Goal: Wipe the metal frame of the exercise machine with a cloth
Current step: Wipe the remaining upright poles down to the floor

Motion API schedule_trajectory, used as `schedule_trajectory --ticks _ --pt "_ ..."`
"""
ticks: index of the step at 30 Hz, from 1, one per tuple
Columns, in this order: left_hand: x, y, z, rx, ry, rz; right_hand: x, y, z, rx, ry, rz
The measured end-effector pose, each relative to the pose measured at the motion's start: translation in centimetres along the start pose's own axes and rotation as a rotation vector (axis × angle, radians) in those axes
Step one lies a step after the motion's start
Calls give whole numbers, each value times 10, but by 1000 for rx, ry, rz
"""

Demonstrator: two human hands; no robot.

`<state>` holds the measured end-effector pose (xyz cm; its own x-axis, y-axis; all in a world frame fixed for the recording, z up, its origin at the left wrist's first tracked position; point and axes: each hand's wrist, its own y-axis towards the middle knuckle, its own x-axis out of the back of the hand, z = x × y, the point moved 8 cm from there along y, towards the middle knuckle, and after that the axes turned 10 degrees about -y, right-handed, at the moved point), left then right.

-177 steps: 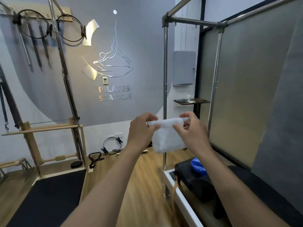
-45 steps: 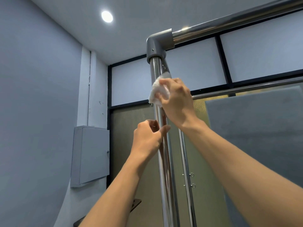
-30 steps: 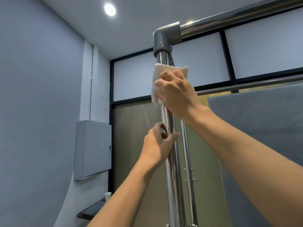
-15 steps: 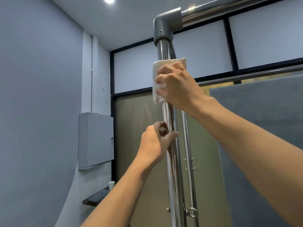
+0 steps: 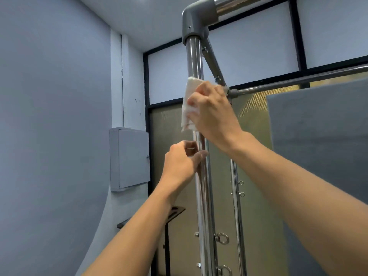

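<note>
A shiny vertical metal post (image 5: 196, 62) of the exercise machine runs down the middle of the head view, capped by a grey elbow joint (image 5: 196, 15). My right hand (image 5: 212, 110) grips a white cloth (image 5: 189, 104) wrapped round the post, a little below the joint. Just under it, my left hand (image 5: 183, 163) holds the same post, thumb on the near side and fingers curled round the back.
A second chrome upright (image 5: 237, 206) with eye bolts stands behind the post. A horizontal bar (image 5: 298, 80) runs off to the right. A grey wall cabinet (image 5: 129, 158) hangs at the left, with a small dark shelf (image 5: 175, 211) below it.
My right hand has slid the cloth down the post, away from the elbow joint. The left hand keeps its hold lower on the post.
</note>
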<state>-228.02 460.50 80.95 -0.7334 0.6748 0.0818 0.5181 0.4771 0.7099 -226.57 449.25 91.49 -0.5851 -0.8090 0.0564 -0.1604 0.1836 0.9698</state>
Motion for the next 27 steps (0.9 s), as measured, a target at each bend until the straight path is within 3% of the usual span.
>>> schedule_trajectory --ticks 3,8,12,16,22,27 --pt "-1 -4 2 8 85 -12 4 -42 -10 -59 183 2" --pt "2 -13 -3 6 172 -75 -11 -42 -44 -391 545 102" --pt "-1 -29 3 20 230 -151 -9 -35 -24 -436 490 -12" --pt "-8 -49 21 90 279 -71 -11 -86 -13 -349 448 -76" --pt "-6 -45 28 167 404 28 -22 -73 -37 -533 587 -24" --pt "-6 -46 29 150 414 61 -7 -72 -4 -333 402 -29"
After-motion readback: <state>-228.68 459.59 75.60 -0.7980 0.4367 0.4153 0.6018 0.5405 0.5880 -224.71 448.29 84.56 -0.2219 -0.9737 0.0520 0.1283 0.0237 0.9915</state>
